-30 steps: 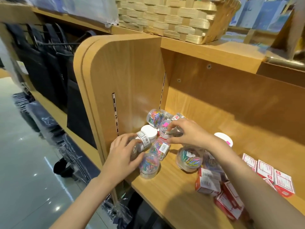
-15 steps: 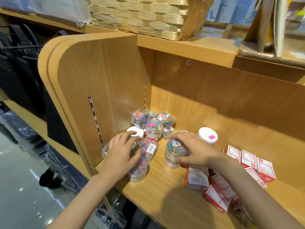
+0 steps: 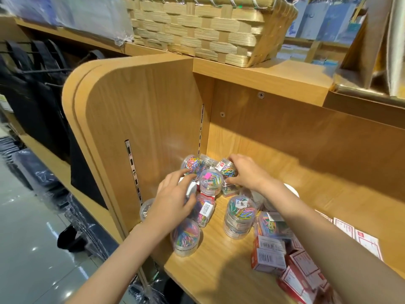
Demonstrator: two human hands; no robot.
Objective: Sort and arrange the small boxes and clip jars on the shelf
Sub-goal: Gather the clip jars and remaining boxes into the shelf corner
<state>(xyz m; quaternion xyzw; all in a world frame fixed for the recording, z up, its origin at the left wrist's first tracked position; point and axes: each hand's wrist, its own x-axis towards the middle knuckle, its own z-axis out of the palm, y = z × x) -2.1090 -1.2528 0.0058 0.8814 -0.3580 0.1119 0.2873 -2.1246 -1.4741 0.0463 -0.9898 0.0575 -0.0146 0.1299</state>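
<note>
right fingers [image 3: 232,160] curl round back clip jar [image 3: 226,170] | left hand [image 3: 173,198] relaxed, touching jars | light, slick plastic: grip sides

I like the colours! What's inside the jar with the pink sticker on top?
The jar with the pink sticker holds colourful paper clips, seen through its clear wall. Its label band hides the lower part, so how full it is cannot be told.

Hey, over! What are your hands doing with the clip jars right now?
Right hand grips back-corner clip jar. Left hand rests among jars by side panel. Red boxes unsorted.
</note>
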